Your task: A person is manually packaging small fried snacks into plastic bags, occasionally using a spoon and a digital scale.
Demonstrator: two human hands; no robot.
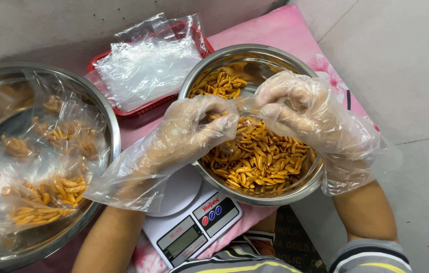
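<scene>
Left hand (194, 132) and right hand (295, 108), both gloved, pinch small clear bag (242, 103) between them — directly above snack-filled steel bowl (255, 194), on scale (194, 222).

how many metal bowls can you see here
2. One metal bowl of orange snack sticks sits under both gloved hands, partly over the scale; a larger bowl at left holds filled plastic bags.
</scene>
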